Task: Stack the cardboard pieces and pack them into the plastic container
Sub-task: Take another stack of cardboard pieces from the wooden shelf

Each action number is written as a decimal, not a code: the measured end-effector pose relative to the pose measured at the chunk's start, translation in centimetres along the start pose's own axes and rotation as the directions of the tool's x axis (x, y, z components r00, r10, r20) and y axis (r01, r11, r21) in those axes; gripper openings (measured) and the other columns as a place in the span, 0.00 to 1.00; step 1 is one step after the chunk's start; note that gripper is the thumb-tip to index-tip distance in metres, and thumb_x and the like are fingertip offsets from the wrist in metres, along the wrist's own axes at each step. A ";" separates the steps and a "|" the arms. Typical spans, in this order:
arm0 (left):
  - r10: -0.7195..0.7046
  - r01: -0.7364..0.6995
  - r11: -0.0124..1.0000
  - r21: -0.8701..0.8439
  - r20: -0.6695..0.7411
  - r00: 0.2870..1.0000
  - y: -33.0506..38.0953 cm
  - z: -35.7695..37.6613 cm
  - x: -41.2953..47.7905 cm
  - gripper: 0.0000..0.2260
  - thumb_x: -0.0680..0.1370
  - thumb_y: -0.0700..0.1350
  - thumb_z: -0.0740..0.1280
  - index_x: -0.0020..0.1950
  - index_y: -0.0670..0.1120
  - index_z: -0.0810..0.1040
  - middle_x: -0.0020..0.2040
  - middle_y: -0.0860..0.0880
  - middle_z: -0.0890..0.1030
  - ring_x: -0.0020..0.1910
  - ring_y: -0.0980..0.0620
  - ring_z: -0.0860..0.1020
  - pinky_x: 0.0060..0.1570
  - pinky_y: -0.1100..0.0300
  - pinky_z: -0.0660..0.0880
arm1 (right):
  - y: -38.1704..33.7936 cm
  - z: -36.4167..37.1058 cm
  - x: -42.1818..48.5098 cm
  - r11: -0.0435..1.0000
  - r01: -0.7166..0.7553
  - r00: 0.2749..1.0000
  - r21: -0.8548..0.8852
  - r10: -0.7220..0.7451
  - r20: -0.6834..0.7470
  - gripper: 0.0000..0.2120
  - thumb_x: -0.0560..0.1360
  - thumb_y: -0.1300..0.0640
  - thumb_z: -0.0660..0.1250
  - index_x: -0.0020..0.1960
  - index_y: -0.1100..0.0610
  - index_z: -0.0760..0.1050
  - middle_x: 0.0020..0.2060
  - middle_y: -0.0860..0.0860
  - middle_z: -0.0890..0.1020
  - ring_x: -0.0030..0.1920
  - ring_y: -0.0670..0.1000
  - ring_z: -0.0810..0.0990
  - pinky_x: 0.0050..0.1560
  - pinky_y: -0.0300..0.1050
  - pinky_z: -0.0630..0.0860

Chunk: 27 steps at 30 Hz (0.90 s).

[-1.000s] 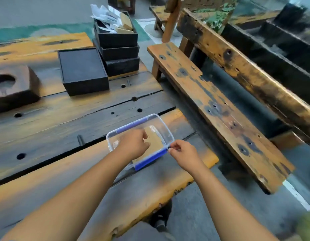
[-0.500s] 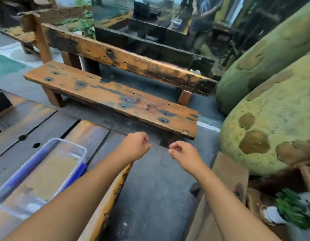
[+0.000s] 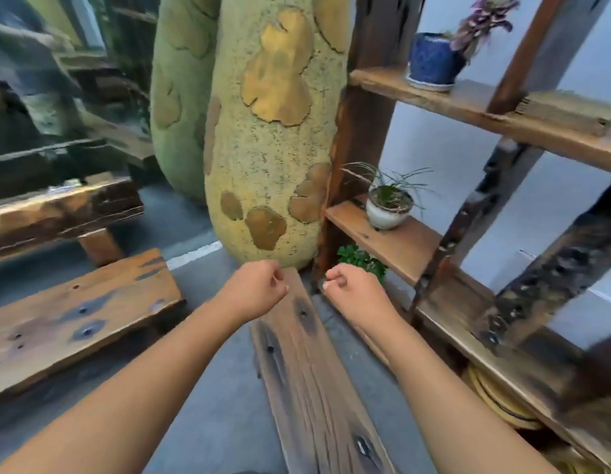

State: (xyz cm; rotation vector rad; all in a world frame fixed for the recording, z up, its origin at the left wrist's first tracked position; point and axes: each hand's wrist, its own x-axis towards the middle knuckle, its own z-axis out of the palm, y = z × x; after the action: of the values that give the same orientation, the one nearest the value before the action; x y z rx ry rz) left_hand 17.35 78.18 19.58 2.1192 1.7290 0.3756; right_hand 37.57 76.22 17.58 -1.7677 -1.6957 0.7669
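Observation:
Neither the plastic container nor the cardboard pieces are in view now. My left hand (image 3: 256, 290) is held out in front of me with its fingers curled into a loose fist and nothing in it. My right hand (image 3: 352, 290) hangs beside it, a short gap apart, also curled shut and holding nothing. Both hands hover above the far end of a weathered wooden plank (image 3: 311, 381) that runs toward me over the grey floor.
A wooden bench (image 3: 75, 313) stands at the left. A large yellow-green mottled sculpture (image 3: 270, 148) rises straight ahead. At the right a wooden shelf unit (image 3: 468, 124) holds a white potted plant (image 3: 388, 208) and a blue pot (image 3: 432, 61).
My view has swung far to the right, away from the table. The container, under my hands a second ago, has left the frame. Both hands have let go and stay curled.

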 end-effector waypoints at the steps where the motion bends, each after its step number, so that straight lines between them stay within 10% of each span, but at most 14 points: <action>1: 0.054 -0.054 0.998 0.010 0.029 0.998 1.7 0.5 1.5 0.10 0.76 0.49 0.67 0.53 0.45 0.80 0.49 0.46 0.83 0.51 0.45 0.80 0.46 0.56 0.74 | 1.1 -1.6 0.1 1.000 -0.028 0.999 -0.005 0.028 -0.040 0.09 0.74 0.51 0.66 0.52 0.51 0.80 0.40 0.45 0.83 0.46 0.48 0.80 0.49 0.43 0.75; 14: 0.627 -0.641 0.755 0.142 0.132 0.768 23.3 1.7 21.5 0.09 0.74 0.48 0.68 0.51 0.47 0.79 0.48 0.47 0.83 0.51 0.45 0.79 0.46 0.56 0.73 | 8.4 -22.6 5.3 0.938 -0.308 0.875 -0.161 0.212 -0.436 0.10 0.78 0.51 0.64 0.56 0.53 0.78 0.42 0.48 0.84 0.46 0.51 0.81 0.46 0.45 0.75; 27: 0.807 -0.811 0.585 -0.018 -0.085 0.585 43.0 -5.1 35.8 0.14 0.77 0.45 0.65 0.61 0.43 0.78 0.58 0.44 0.80 0.56 0.44 0.78 0.55 0.52 0.75 | 7.0 -41.3 16.8 0.901 -0.433 0.581 0.037 0.310 -0.753 0.08 0.73 0.51 0.66 0.47 0.52 0.80 0.43 0.52 0.85 0.48 0.56 0.83 0.52 0.54 0.80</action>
State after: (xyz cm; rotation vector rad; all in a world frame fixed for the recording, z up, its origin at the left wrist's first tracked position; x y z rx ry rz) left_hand 60.33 106.44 42.33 2.7675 0.6100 0.7279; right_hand 73.37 92.24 39.97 -2.1662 -0.8328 -0.0091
